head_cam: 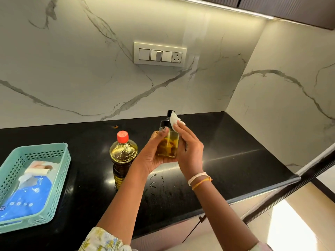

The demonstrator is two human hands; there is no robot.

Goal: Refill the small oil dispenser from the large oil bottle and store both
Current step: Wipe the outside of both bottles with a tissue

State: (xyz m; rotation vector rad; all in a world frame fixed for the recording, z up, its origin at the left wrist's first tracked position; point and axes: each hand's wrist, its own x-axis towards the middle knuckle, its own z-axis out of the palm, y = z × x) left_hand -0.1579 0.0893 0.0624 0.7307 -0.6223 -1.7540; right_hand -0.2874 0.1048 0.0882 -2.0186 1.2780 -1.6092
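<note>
My left hand (154, 154) grips the small glass oil dispenser (167, 144) from the left and below, holding it upright above the black counter. Yellow oil fills its lower part and a black pump cap sits on top. My right hand (188, 151) presses a white tissue (175, 122) against the dispenser's right shoulder, just under the cap. The large oil bottle (122, 156) with a red cap stands on the counter to the left of my hands, closed and upright.
A mint-green perforated basket (59, 160) with a blue packet and white tissues lies at the counter's left. A switch panel (160, 54) is on the marble wall. The counter edge (272, 189) runs diagonally at right, with floor below it.
</note>
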